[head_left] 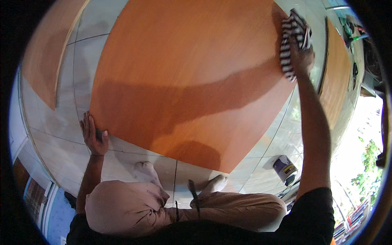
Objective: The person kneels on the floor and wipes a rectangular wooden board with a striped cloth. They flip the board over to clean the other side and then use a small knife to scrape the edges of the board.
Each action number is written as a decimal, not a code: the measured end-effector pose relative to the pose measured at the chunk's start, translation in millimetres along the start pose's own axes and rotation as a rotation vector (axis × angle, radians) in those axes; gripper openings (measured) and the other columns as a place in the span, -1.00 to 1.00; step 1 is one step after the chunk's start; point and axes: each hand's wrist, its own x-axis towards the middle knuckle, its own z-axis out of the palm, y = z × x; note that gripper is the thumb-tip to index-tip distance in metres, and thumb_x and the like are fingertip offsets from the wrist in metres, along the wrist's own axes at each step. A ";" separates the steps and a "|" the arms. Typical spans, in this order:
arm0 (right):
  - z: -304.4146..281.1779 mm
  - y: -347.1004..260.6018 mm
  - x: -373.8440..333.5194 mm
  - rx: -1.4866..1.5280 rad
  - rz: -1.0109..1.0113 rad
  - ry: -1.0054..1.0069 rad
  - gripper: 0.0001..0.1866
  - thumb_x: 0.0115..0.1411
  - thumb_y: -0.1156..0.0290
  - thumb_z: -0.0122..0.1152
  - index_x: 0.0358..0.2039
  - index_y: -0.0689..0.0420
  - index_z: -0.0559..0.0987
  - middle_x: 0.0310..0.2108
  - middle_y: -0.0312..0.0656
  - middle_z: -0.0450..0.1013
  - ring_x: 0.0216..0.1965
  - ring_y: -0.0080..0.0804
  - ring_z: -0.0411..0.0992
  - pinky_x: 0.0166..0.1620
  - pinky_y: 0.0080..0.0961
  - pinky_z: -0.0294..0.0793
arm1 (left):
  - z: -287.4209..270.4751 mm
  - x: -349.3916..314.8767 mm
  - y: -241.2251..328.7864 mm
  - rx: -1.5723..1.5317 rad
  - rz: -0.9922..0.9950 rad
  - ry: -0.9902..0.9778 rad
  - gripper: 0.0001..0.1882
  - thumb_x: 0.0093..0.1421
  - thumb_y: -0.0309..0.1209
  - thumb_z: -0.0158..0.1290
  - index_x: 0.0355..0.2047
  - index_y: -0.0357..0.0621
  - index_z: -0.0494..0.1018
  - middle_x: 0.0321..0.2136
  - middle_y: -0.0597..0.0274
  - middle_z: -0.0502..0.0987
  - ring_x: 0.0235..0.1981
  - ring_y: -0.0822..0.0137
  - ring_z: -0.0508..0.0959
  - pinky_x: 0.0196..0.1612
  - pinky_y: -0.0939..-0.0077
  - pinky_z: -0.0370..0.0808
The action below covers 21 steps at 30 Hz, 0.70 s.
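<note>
A large orange-brown wooden board (196,53) lies in front of me over the tiles. My right hand (301,57) grips a black-and-white striped cloth (287,49) at the board's right edge, towards the far end. The cloth is bunched up and rests against the board; part of it hangs over that edge. At the near left corner of the board, my left hand (95,132) has its fingers stretched out along the edge, with the thumb spread apart. It holds nothing that I can see. The shadow of my right arm falls across the board.
More wooden panels lie on both sides: one panel (49,53) at the far left, another panel (337,73) at the right. A purple and dark can (285,168) stands on the tiled floor (261,157) near my right knee. Bright daylight and plants (369,167) show at the right.
</note>
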 end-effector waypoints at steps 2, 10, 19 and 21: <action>4.6 21.3 23.0 -0.087 0.016 -0.045 -0.03 0.07 -0.40 0.42 0.10 0.32 0.60 0.00 0.31 0.61 0.08 0.32 0.58 0.17 0.06 0.54 | 0.0 2.2 -0.1 0.015 0.022 0.000 -0.17 0.46 0.06 -0.01 0.51 -0.31 0.20 0.47 -0.28 0.26 0.51 -0.25 0.25 0.54 -0.29 0.00; -53.3 17.3 -305.1 0.140 -0.559 -0.449 0.01 -0.20 -0.11 0.64 0.30 -0.01 0.56 0.30 0.03 0.45 0.38 0.15 0.34 0.42 0.28 0.20 | 3.2 2.4 -1.1 0.026 0.001 0.009 -0.24 0.45 -0.08 0.03 0.51 -0.27 0.21 0.49 -0.22 0.25 0.52 -0.22 0.22 0.55 -0.27 0.00; -173.7 37.6 -458.5 0.280 -0.794 -1.057 -0.13 -0.06 0.07 0.61 0.32 -0.06 0.54 0.46 -0.22 0.32 0.51 -0.10 0.19 0.49 0.17 0.21 | 9.4 14.5 -2.3 0.034 -0.048 0.004 -0.25 0.46 -0.09 0.08 0.50 -0.25 0.21 0.49 -0.18 0.25 0.54 -0.16 0.19 0.56 -0.26 -0.03; -188.4 55.8 -444.7 0.289 -0.628 -1.088 0.01 -0.12 0.05 0.63 0.38 0.08 0.47 0.41 -0.06 0.37 0.49 -0.05 0.23 0.51 -0.02 0.23 | 9.5 20.4 9.3 0.062 -0.093 0.001 -0.25 0.46 -0.07 0.08 0.51 -0.23 0.20 0.50 -0.22 0.21 0.56 -0.19 0.13 0.55 -0.31 -0.07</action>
